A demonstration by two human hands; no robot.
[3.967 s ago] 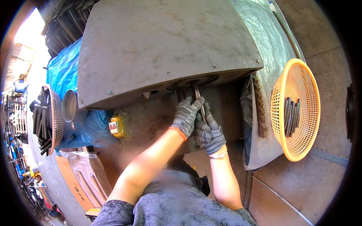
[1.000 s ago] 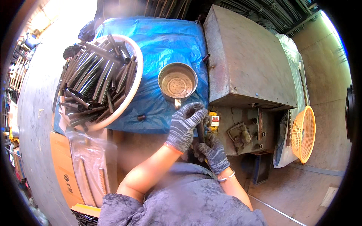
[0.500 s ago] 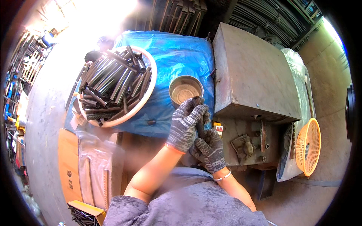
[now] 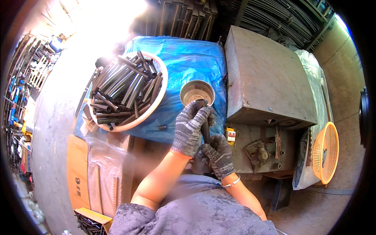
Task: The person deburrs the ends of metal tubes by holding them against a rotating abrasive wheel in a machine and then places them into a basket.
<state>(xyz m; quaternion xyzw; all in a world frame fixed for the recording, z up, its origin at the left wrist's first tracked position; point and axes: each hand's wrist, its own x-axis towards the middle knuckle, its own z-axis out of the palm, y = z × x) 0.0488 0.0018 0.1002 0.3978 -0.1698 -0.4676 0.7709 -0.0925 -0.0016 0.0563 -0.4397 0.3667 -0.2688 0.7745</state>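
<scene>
Both my hands wear grey striped knit gloves. My left hand [image 4: 190, 127] is closed around the upper part of a short dark metal tube [image 4: 205, 132], whose open end shows above the fingers. Lower down, my right hand [image 4: 219, 156] grips the same tube near its bottom end, which the glove hides. Just beyond the left fingers stands a round metal bowl [image 4: 182, 96] on a blue plastic sheet [image 4: 176, 58]. To the left, a round pale basket [image 4: 163, 84] is heaped with dark metal tubes [image 4: 127, 84].
A big grey metal box [image 4: 270, 66] stands on the right, with a switch [image 4: 231, 135] and a crumpled rag [image 4: 259, 153] below it. An orange plastic basket [image 4: 325, 152] is at far right. Cardboard [image 4: 78, 172] and a carton of small dark pieces [image 4: 92, 217] lie lower left.
The whole view has shifted slightly, so the surroundings sit further right. The tube's upper end and my left hand have moved a little left. Both hands keep their hold.
</scene>
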